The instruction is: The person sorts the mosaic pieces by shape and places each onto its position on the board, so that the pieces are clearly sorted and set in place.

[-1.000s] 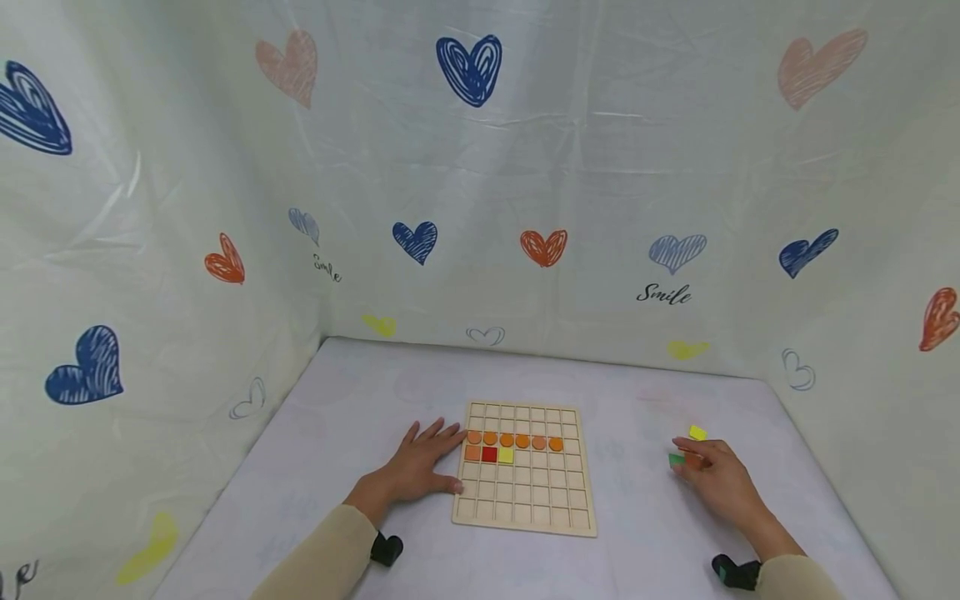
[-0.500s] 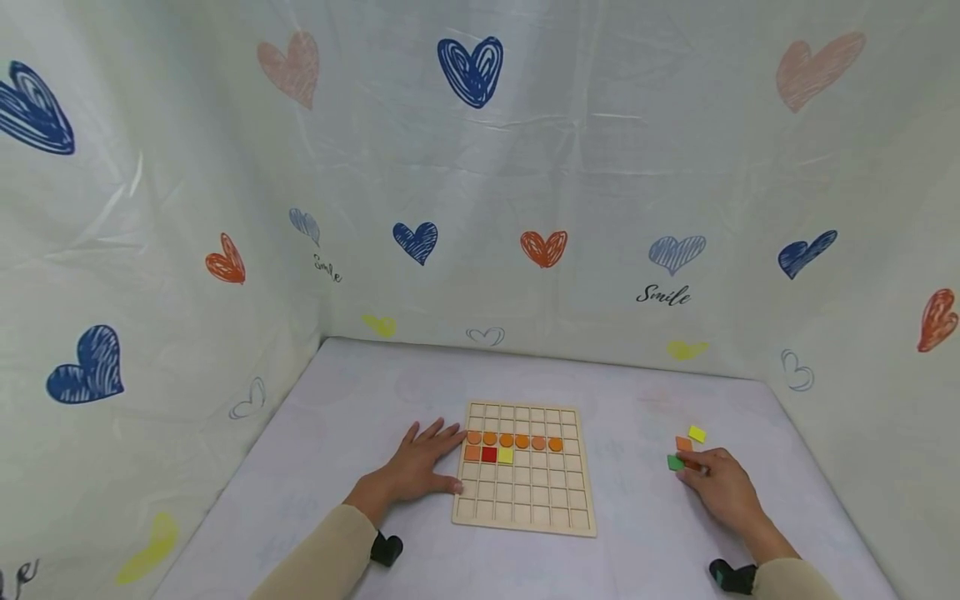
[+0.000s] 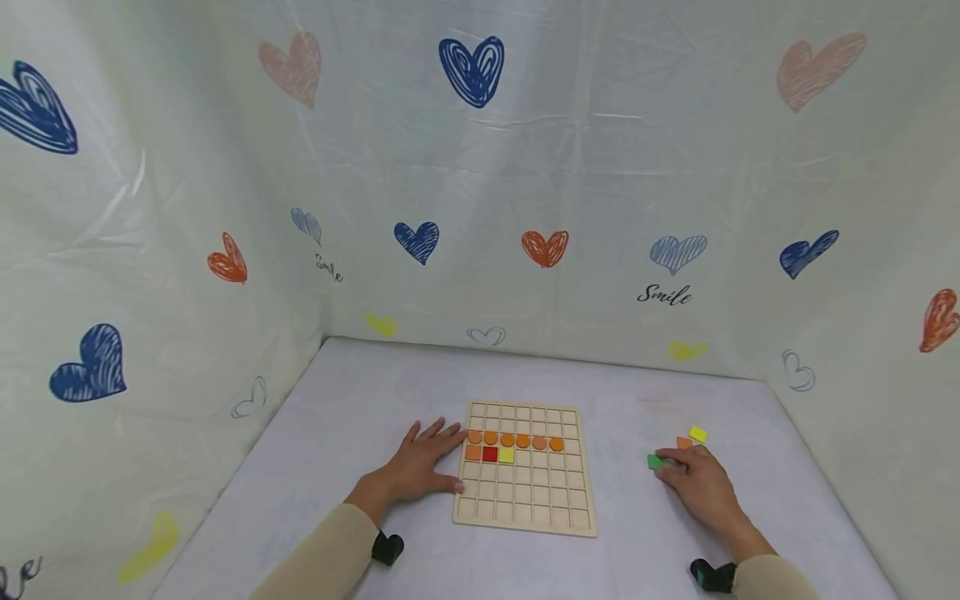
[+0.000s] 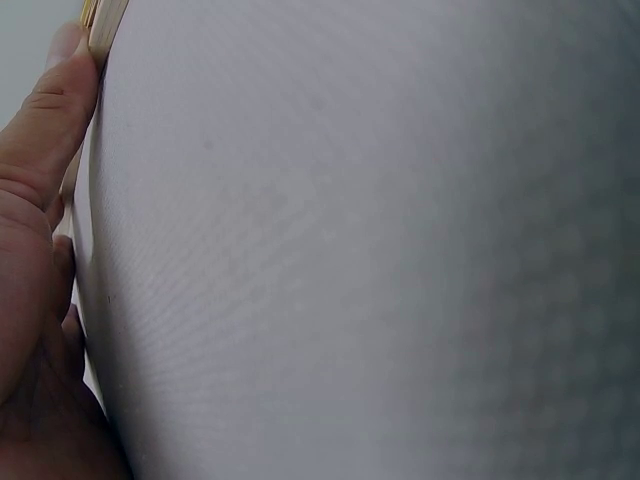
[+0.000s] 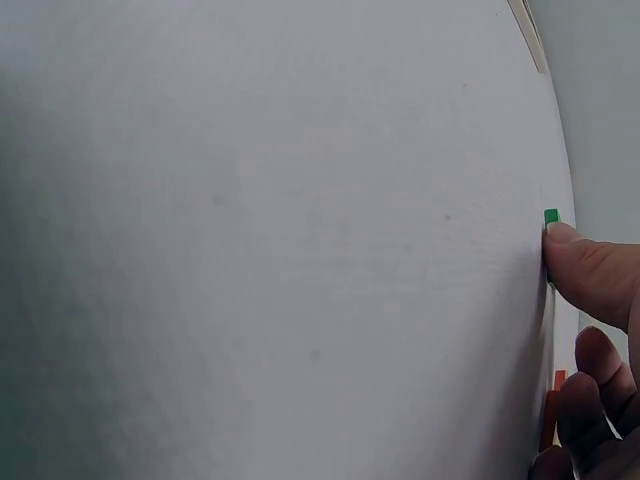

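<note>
My left hand [image 3: 414,469] lies with its fingers spread, fingertips and thumb at the left edge of a wooden grid board [image 3: 525,525]. In the left wrist view the thumb touches the side of the board [image 4: 105,35]. A row of orange discs [image 3: 522,442] fills part of one line of cells. Below them sit an orange square [image 3: 472,453], a red square [image 3: 490,454] and a yellow square [image 3: 506,455]. To the right, my right hand [image 3: 701,490] pinches a green square tile [image 3: 654,462]; the right wrist view has the thumb on this green tile [image 5: 552,216].
Just beyond the right hand lie a loose orange tile [image 3: 683,442], partly covered by the fingers, and a yellow tile [image 3: 698,434]. The white table [image 3: 360,375] meets a heart-printed curtain [image 3: 480,283] at the back and sides.
The right hand has come down onto the green tile and shifted left with it, away from the loose orange and yellow tiles. My left hand and the board stay put.
</note>
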`<state>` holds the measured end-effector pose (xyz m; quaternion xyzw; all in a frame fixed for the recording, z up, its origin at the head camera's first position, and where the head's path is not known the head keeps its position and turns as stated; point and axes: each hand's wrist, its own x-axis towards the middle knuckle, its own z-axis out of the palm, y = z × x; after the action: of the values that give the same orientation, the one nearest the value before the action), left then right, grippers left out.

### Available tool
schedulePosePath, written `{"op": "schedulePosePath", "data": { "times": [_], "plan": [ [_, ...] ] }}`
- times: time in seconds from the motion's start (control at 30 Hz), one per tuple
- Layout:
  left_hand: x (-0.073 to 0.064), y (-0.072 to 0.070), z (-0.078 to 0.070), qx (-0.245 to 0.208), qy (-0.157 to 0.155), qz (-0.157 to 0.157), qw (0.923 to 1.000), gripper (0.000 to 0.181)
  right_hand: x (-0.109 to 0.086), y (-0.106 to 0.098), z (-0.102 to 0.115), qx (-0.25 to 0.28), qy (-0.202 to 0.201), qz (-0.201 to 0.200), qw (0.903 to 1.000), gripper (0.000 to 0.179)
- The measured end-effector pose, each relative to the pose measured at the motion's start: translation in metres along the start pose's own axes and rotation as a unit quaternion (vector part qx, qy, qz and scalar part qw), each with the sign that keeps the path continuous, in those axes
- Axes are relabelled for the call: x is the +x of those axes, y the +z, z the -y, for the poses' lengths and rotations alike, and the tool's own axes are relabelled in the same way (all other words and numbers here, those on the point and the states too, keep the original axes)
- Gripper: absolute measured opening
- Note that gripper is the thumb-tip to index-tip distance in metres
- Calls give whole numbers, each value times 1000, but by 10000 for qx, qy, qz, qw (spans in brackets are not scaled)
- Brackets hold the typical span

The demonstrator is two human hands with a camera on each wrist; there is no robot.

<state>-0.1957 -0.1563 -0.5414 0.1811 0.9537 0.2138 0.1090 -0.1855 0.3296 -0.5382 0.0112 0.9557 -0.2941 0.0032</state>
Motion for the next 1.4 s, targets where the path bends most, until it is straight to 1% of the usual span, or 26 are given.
{"op": "schedulePosePath", "data": {
  "times": [0.1, 0.33, 0.6, 0.73, 1.1, 1.2, 1.4],
  "plan": [
    [0, 0, -1, 0, -17, 9, 10000, 93, -1, 1, 2, -80, 29, 25, 10000, 40],
    [-3, -1, -2, 27, -66, 25, 10000, 94, 0, 7, 2, 3, 48, 64, 10000, 31],
    [-4, 0, 2, -16, -100, -11, 9999, 93, 1, 14, 2, -11, 41, -64, 10000, 32],
    [-2, 0, 2, -8, -99, -2, 10000, 93, 1, 14, 6, 125, 72, -107, 9998, 33],
    [0, -3, -1, 13, -124, 21, 9999, 93, 4, 13, 19, 480, -57, -401, 9980, 30],
    [0, -4, -2, 20, -93, 13, 10000, 93, 5, 15, 24, 634, -104, -449, 9969, 30],
    [0, -4, -3, 3, -51, 17, 10000, 93, 8, 22, 30, 790, -7, -449, 9959, 31]
  ]
}}
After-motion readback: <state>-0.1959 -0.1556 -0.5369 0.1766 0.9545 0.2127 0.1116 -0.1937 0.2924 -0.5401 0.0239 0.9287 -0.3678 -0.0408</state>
